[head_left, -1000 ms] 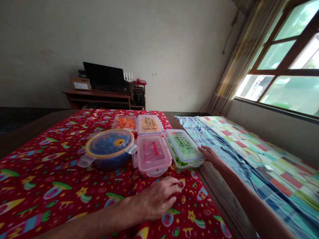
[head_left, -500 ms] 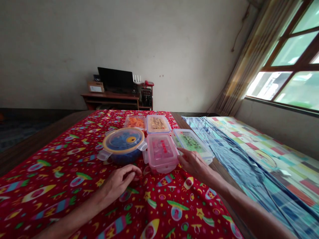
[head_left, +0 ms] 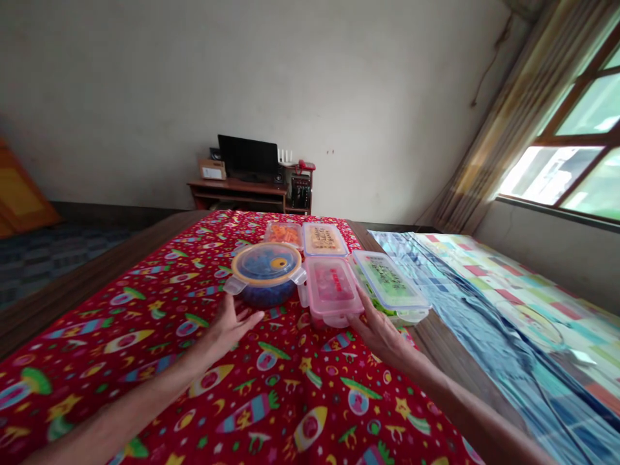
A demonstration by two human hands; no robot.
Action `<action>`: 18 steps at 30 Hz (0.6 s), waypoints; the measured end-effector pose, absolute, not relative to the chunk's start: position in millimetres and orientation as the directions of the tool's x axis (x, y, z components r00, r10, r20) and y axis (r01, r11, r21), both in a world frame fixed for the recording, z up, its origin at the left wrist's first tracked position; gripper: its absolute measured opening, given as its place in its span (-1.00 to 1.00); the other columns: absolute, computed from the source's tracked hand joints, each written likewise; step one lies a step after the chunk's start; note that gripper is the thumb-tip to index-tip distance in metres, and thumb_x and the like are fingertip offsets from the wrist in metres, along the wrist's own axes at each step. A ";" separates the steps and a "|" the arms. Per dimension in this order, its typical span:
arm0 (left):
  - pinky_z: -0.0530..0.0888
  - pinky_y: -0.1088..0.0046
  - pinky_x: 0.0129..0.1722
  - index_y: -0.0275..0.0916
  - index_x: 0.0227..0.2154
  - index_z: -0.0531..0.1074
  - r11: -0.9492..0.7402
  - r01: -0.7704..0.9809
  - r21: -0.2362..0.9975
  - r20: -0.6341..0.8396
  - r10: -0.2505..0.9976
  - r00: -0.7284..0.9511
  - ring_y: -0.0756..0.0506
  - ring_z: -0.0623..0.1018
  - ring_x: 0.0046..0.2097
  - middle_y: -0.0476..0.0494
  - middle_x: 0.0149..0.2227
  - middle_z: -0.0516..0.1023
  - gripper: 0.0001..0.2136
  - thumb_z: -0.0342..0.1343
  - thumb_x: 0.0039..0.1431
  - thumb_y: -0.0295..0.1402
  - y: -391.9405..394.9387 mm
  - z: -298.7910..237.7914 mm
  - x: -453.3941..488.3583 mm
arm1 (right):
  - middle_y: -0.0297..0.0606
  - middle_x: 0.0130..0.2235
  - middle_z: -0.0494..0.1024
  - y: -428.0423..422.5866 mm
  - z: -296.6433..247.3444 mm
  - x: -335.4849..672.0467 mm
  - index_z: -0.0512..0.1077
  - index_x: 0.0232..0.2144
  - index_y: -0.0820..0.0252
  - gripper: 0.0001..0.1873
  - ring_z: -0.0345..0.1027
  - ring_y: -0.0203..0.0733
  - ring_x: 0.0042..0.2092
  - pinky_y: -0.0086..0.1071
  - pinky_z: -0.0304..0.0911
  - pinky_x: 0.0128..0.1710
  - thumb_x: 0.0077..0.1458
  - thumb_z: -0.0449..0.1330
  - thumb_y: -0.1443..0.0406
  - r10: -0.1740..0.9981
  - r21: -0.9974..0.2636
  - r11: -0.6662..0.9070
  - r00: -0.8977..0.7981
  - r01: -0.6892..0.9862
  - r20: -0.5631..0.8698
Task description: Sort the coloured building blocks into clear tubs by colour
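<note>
My left hand (head_left: 236, 321) has its fingers spread beside the front left of a round blue food container (head_left: 266, 294), which has a clear lid with a yellow ring. My right hand (head_left: 380, 326) rests against the front right corner of a rectangular pink food container (head_left: 334, 290), its fingers stretched along the side and its thumb at the front. Right of that hand lies a clear container with green contents (head_left: 387, 281). Behind stand a container with orange pieces (head_left: 285, 234) and one with a pale lid and dark print (head_left: 324, 239). All the lids are on.
A red patterned cloth (head_left: 271, 394) covers much of the wooden table (head_left: 448, 345). On the right is a bed (head_left: 508, 310) with a checked cover. A desk (head_left: 237, 187) with a monitor (head_left: 248, 158) stands by the far wall, and a curtained window is at right.
My left hand has moved towards the round blue container and spread its fingers. My right hand stays at the pink container's corner, with straighter fingers. The view has turned slightly left.
</note>
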State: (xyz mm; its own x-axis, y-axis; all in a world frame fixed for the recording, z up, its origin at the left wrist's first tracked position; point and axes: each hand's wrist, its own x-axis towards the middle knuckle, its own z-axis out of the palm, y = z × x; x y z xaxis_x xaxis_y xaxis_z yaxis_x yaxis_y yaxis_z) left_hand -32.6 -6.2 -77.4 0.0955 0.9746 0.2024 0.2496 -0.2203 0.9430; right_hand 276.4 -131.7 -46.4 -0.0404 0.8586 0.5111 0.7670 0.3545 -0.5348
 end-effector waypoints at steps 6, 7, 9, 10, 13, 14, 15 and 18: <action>0.09 -0.04 0.26 -0.31 0.15 0.08 -0.390 0.539 0.746 0.429 0.901 0.057 -0.41 0.10 0.31 -0.44 0.21 0.21 -0.17 0.28 -0.17 -0.10 6.6 -70.8 -7.9 | -0.13 -0.09 0.56 -128.8 -30.3 261.1 0.07 0.30 0.21 -0.31 0.43 -0.07 -0.06 -0.18 0.28 0.03 0.14 0.05 0.19 0.924 -0.709 0.232 0.077 0.666 0.375; 0.10 -0.04 0.25 -0.31 0.14 0.09 -0.383 0.553 0.740 0.430 0.902 0.049 -0.41 0.13 0.30 -0.43 0.20 0.24 -0.20 0.27 -0.15 -0.13 12.0 -68.8 -6.3 | -0.13 -0.11 0.57 -130.2 -26.1 259.2 0.06 0.30 0.23 -0.30 0.44 -0.08 -0.09 -0.19 0.30 0.01 0.14 0.05 0.19 0.929 -0.721 0.230 0.072 0.653 0.362; 0.12 -0.01 0.26 -0.30 0.13 0.11 -0.378 0.568 0.731 0.426 0.903 0.052 -0.39 0.19 0.28 -0.40 0.18 0.28 -0.25 0.25 -0.13 -0.16 22.9 -66.5 -6.8 | -0.12 -0.11 0.56 -133.9 -19.5 254.2 0.05 0.30 0.26 -0.30 0.44 -0.09 -0.11 -0.21 0.31 -0.02 0.14 0.04 0.20 0.933 -0.735 0.244 0.052 0.633 0.355; 0.13 0.00 0.26 -0.29 0.12 0.12 -0.380 0.573 0.726 0.427 0.902 0.057 -0.38 0.21 0.27 -0.40 0.18 0.29 -0.27 0.23 -0.12 -0.17 27.8 -66.3 -8.7 | -0.12 -0.12 0.57 -136.0 -17.7 251.2 0.05 0.30 0.27 -0.30 0.44 -0.10 -0.11 -0.21 0.31 -0.03 0.14 0.03 0.21 0.934 -0.738 0.254 0.040 0.625 0.356; 0.19 -0.01 0.23 -0.30 0.13 0.12 -0.373 0.584 0.721 0.433 0.901 0.042 -0.39 0.23 0.26 -0.44 0.18 0.27 -0.29 0.20 -0.06 -0.13 38.8 -69.2 -17.5 | -0.10 -0.15 0.57 -142.2 -20.5 241.9 0.07 0.29 0.26 -0.32 0.43 -0.10 -0.13 -0.21 0.30 -0.03 0.15 0.04 0.23 0.934 -0.743 0.279 0.009 0.609 0.358; 0.23 -0.01 0.21 -0.31 0.13 0.12 -0.362 0.589 0.722 0.431 0.902 0.026 -0.40 0.24 0.25 -0.46 0.19 0.26 -0.29 0.19 -0.06 -0.12 41.1 -70.7 -20.4 | -0.09 -0.13 0.56 -144.5 -23.5 239.2 0.07 0.29 0.25 -0.32 0.43 -0.09 -0.12 -0.19 0.30 -0.02 0.15 0.05 0.23 0.933 -0.742 0.280 0.010 0.609 0.360; 0.26 -0.01 0.19 -0.32 0.12 0.13 -0.349 0.595 0.724 0.429 0.903 0.009 -0.41 0.26 0.24 -0.48 0.18 0.26 -0.29 0.19 -0.06 -0.12 42.7 -72.1 -22.8 | -0.07 -0.09 0.55 -147.0 -27.1 236.7 0.07 0.30 0.24 -0.32 0.42 -0.08 -0.09 -0.17 0.29 -0.01 0.15 0.05 0.24 0.931 -0.742 0.279 0.020 0.609 0.366; 0.29 0.00 0.17 -0.32 0.09 0.17 -0.341 0.598 0.725 0.442 0.897 -0.024 -0.40 0.30 0.21 -0.46 0.14 0.31 -0.37 0.15 -0.04 -0.15 41.4 -74.8 -27.1 | -0.08 0.02 0.49 -156.4 -37.1 230.5 0.02 0.32 0.16 -0.29 0.38 -0.06 -0.02 -0.15 0.27 0.01 0.15 0.07 0.25 0.933 -0.757 0.270 0.032 0.595 0.359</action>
